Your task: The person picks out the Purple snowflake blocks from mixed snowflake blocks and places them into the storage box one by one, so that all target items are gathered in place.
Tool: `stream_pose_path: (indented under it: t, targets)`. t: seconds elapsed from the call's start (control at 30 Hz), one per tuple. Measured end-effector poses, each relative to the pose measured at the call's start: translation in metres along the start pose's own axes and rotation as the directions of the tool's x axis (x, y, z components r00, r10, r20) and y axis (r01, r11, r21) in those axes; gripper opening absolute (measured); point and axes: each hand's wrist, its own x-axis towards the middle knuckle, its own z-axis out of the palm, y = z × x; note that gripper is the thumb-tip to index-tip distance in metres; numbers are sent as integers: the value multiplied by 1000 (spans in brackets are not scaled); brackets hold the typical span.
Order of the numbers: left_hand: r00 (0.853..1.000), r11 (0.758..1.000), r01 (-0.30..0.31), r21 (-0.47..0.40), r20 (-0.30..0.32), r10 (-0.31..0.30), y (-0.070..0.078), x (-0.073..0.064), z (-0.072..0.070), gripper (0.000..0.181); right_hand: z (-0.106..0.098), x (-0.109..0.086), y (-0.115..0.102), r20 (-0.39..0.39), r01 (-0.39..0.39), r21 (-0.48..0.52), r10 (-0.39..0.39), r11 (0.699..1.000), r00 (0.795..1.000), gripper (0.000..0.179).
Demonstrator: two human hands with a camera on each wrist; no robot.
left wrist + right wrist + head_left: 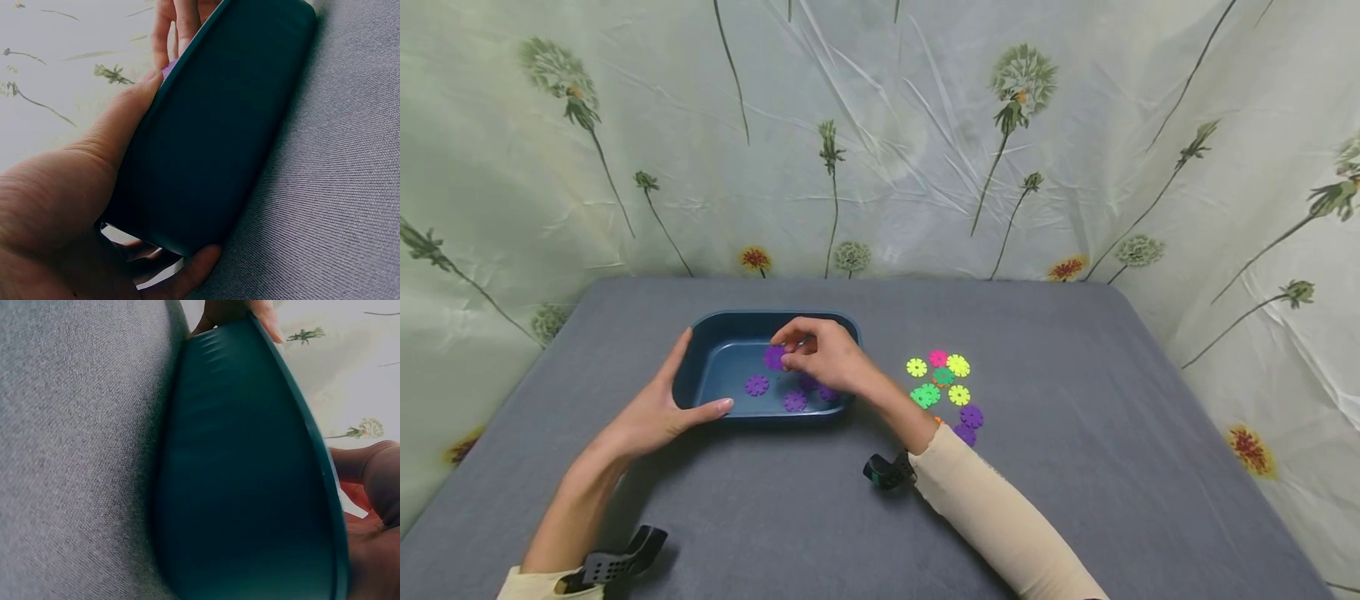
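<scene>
A deep blue plastic tub (718,367) sits on the table, left of the middle. My left hand (651,412) grips its left end, thumb over the front rim and fingers at the end wall. Above the tub's inside, my right hand (831,357) pinches a purple notched plastic disc (772,358) between thumb and fingers. Several more purple discs (757,385) lie on the tub floor, partly hidden by the right hand. In the right wrist view the tub's front wall (244,462) covers most of the discs' area.
Right of the tub lies a loose group of notched discs: pink (938,358), yellow (958,365), green (927,394) and purple (972,416). My right forearm partly covers this group. A floral curtain (910,167) hangs behind the grey cloth-covered table (1075,433).
</scene>
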Motion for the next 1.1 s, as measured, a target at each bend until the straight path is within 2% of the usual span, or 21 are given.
stream_pose_path:
  t: [0.77,0.9,1.1]
  targets:
    - [1000,1000,-12,-9,-8,12,-3,-1,1,127,18,23,9,7,-90,-22,90,996,996,20]
    - [1000,1000,-16,-14,-4,16,-2,-1,-1,126,18,26,9,-12,-89,-35,89,995,996,19]
    - [1000,1000,-21,-8,-4,21,0,0,-2,127,18,29,10,-20,-158,-64,157,985,987,18]
